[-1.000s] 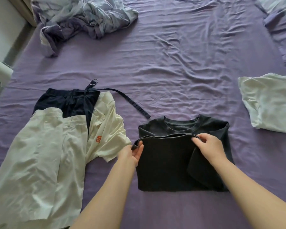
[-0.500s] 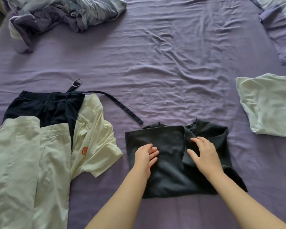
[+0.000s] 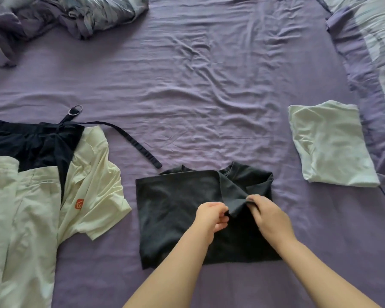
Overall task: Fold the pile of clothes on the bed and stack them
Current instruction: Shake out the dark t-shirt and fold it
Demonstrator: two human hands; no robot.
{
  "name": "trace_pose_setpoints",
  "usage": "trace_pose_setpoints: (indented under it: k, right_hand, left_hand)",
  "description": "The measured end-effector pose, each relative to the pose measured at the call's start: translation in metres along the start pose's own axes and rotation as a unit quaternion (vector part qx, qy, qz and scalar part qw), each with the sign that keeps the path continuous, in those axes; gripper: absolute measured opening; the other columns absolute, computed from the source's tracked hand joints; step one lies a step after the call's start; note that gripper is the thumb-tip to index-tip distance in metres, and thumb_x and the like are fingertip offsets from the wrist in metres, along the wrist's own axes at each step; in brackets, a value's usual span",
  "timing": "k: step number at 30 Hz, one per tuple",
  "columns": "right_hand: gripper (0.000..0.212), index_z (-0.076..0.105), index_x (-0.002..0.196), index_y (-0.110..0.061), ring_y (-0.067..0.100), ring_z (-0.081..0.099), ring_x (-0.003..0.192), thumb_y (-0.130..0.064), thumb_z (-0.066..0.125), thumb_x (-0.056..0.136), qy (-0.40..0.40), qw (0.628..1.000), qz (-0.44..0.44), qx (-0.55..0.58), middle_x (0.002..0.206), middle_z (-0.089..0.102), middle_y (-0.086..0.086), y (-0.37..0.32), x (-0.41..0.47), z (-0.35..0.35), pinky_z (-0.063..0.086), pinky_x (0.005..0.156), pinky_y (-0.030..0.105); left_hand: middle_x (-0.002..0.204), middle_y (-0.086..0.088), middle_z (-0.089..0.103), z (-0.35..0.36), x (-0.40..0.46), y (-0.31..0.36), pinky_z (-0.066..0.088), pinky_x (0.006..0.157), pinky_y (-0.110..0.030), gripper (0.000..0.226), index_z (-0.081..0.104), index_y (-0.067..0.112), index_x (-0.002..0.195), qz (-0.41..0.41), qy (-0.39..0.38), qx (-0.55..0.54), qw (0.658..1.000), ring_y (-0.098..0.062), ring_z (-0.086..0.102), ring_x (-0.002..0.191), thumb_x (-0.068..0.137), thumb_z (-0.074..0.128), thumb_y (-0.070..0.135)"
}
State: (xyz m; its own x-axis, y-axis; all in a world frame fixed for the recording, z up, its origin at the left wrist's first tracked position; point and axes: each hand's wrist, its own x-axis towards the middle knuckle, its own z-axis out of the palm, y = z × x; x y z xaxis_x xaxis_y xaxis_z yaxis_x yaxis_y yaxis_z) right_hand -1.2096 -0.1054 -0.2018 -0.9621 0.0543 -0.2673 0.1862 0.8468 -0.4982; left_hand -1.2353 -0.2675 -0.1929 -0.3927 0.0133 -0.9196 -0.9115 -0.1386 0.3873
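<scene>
My left hand (image 3: 211,215) has its fingers curled in, thumb and fingertips pinching toward the loose flap of the black T-shirt (image 3: 178,210); whether they actually nip the cloth I cannot tell. My right hand (image 3: 268,215) has its fingers bent down over that same flap, gripping a raised fold of it between fingers and thumb. Both hands meet just right of the shirt's middle, nearly touching each other, with my forearms running back toward the near edge of the view.

The black T-shirt lies partly folded on the purple bed sheet (image 3: 209,90), its collar at the far edge and a sleeve layer lapped over the right half.

Left of the black T-shirt, close by, lies a cream polo shirt (image 3: 93,174) with an orange badge, unfolded, partly under a pair of cream trousers (image 3: 25,230). Beyond those, still left of the T-shirt, is a navy garment (image 3: 31,145) with a dark strap (image 3: 133,143) trailing toward the T-shirt's far left corner, ending just short of it; a metal ring (image 3: 75,110) sits at the strap's other end.

Right of the T-shirt, well apart, a pale folded garment (image 3: 329,143) rests alone. Far beyond the T-shirt to the left is a crumpled blanket (image 3: 65,14); far right, striped bedding (image 3: 369,41).
</scene>
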Motion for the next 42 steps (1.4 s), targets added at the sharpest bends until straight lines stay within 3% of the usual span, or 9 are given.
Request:
trace_pose_setpoints:
  k: [6, 11, 16, 21, 27, 31, 34, 39, 42]
  right_hand:
    - [0.016, 0.058, 0.090, -0.019, 0.029, 0.061, 0.081, -0.031, 0.051, 0.096, 0.063, 0.982, 0.094, 0.150, 0.080, 0.065, 0.003, 0.018, 0.050, -0.026, 0.044, 0.066, 0.039]
    - [0.024, 0.059, 0.114, -0.008, 0.026, 0.056, 0.099, -0.018, 0.058, 0.092, 0.068, 0.972, 0.169, 0.150, 0.115, 0.058, 0.011, 0.038, 0.064, -0.019, 0.044, 0.082, 0.034]
    - [0.053, 0.044, 0.131, -0.007, 0.026, 0.055, 0.108, -0.031, 0.064, 0.088, 0.040, 0.954, 0.214, 0.204, 0.127, 0.053, 0.011, 0.034, 0.034, -0.007, 0.045, 0.087, 0.035]
    - [0.057, 0.034, 0.140, -0.014, 0.029, 0.055, 0.114, -0.035, 0.057, 0.092, -0.058, 0.959, 0.217, 0.175, 0.127, 0.058, 0.009, 0.035, 0.012, 0.001, 0.050, 0.088, 0.040]
    - [0.051, 0.032, 0.142, -0.016, 0.030, 0.053, 0.116, -0.035, 0.047, 0.097, -0.079, 0.967, 0.205, 0.126, 0.132, 0.055, 0.009, 0.040, 0.001, -0.003, 0.048, 0.088, 0.040]
    - [0.047, 0.039, 0.137, -0.014, 0.027, 0.055, 0.113, -0.023, 0.054, 0.094, -0.069, 0.960, 0.205, 0.177, 0.128, 0.058, 0.009, 0.034, 0.003, -0.006, 0.047, 0.091, 0.038]
    - [0.057, 0.040, 0.139, -0.019, 0.015, 0.053, 0.112, -0.013, 0.061, 0.087, -0.057, 0.954, 0.155, 0.250, 0.129, 0.056, -0.002, 0.017, 0.003, -0.010, 0.041, 0.089, 0.026]
    - [0.088, 0.015, 0.150, -0.034, 0.004, 0.045, 0.116, -0.009, 0.060, 0.078, -0.125, 0.943, 0.095, 0.292, 0.130, 0.043, -0.016, -0.038, 0.003, -0.003, 0.037, 0.085, 0.015]
    - [0.095, 0.006, 0.150, -0.039, 0.001, 0.057, 0.099, -0.008, 0.059, 0.077, -0.164, 0.938, 0.065, 0.297, 0.124, 0.051, -0.015, -0.078, -0.001, 0.012, 0.041, 0.067, 0.002]
  left_hand:
    - [0.088, -0.003, 0.070, 0.044, 0.007, 0.034, 0.051, 0.080, -0.030, 0.013, 0.064, 0.018, 0.095, 0.098, -0.035, -0.100, 0.990, -0.016, 0.068, 0.088, 0.092, 0.057, 0.008]
    - [0.103, 0.005, 0.063, 0.051, 0.013, 0.018, 0.046, 0.076, -0.018, 0.023, 0.061, 0.023, 0.106, 0.148, 0.040, 0.062, 0.986, -0.007, 0.058, 0.095, 0.094, 0.049, 0.006]
    - [0.125, 0.007, 0.050, 0.058, 0.013, -0.010, 0.042, 0.104, -0.028, 0.044, 0.052, 0.022, 0.133, 0.202, 0.032, 0.177, 0.963, -0.006, 0.050, 0.113, 0.095, 0.043, 0.003]
    - [0.124, 0.012, 0.040, 0.068, 0.013, -0.007, 0.038, 0.084, -0.008, 0.048, 0.043, 0.028, 0.141, 0.214, -0.008, 0.224, 0.951, 0.005, 0.048, 0.090, 0.097, 0.044, 0.009]
    - [0.135, 0.006, 0.042, 0.061, 0.012, -0.004, 0.041, 0.100, -0.026, 0.047, 0.038, 0.026, 0.144, 0.195, -0.021, 0.231, 0.953, -0.006, 0.049, 0.110, 0.098, 0.045, 0.015]
    - [0.125, 0.005, 0.053, 0.041, 0.010, -0.011, 0.043, 0.099, -0.027, 0.047, 0.041, 0.024, 0.143, 0.176, 0.007, 0.198, 0.964, -0.011, 0.052, 0.111, 0.097, 0.046, 0.013]
    - [0.110, 0.010, 0.056, 0.020, 0.003, -0.015, 0.046, 0.089, -0.026, 0.045, 0.042, 0.027, 0.141, 0.141, -0.004, 0.131, 0.981, -0.008, 0.056, 0.099, 0.097, 0.049, 0.020]
    - [0.119, 0.004, 0.060, -0.015, -0.019, -0.014, 0.050, 0.087, -0.031, 0.035, 0.048, 0.035, 0.131, 0.102, -0.046, 0.025, 0.993, -0.015, 0.060, 0.106, 0.098, 0.043, 0.045]
    - [0.122, 0.003, 0.062, -0.035, -0.034, -0.010, 0.048, 0.088, -0.032, 0.041, 0.054, 0.037, 0.127, 0.107, -0.064, -0.053, 0.991, -0.016, 0.060, 0.110, 0.097, 0.035, 0.055]
